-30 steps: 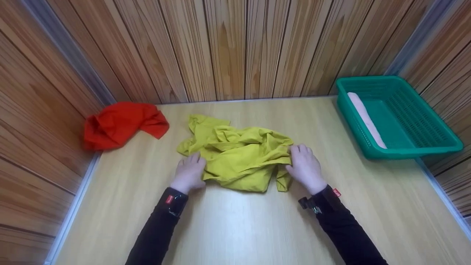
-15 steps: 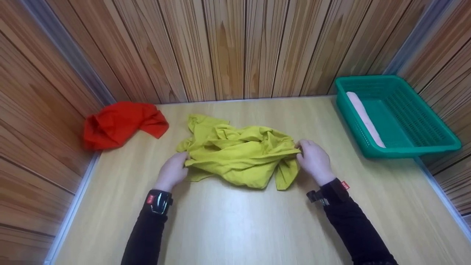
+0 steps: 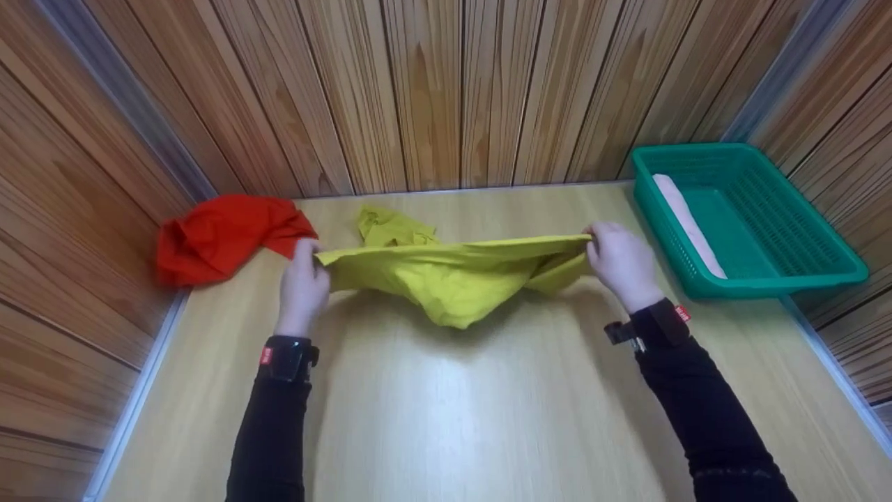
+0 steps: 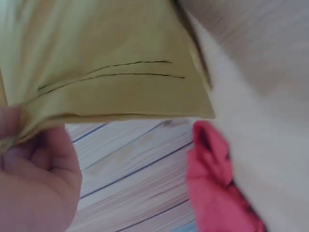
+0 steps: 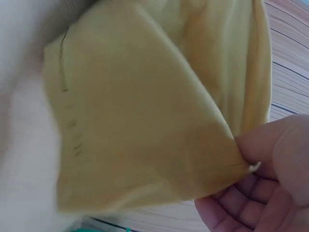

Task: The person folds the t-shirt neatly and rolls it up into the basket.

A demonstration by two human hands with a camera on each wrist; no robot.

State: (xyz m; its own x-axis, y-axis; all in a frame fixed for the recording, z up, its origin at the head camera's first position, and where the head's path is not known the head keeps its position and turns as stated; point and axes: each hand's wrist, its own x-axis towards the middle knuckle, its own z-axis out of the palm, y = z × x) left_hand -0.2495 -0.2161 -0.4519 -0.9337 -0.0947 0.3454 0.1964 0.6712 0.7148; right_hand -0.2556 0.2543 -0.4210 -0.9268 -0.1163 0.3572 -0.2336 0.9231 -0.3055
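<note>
Between left hand (image 3: 304, 282) and right hand (image 3: 622, 266), head view: yellow cloth (image 3: 446, 282) sags; slack may set creases. Left wrist: fingers (image 4: 62, 150) pinch its hem; red cloth (image 4: 207, 176) near them could snag. Right wrist: fingers pinch one edge; shallow grip may slip.

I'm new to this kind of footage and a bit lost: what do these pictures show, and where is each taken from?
There is no machine here: somebody works by hand, wearing cameras. The wide view looks forward and down from the head; the two close views look out from the left and right wrists. The bare left hand and right hand each pinch an edge of a yellow-green cloth, stretched between them. On the pale surface, a crumpled red cloth lies at the left, and a green basket at the right holds a pale pink strip.
</note>
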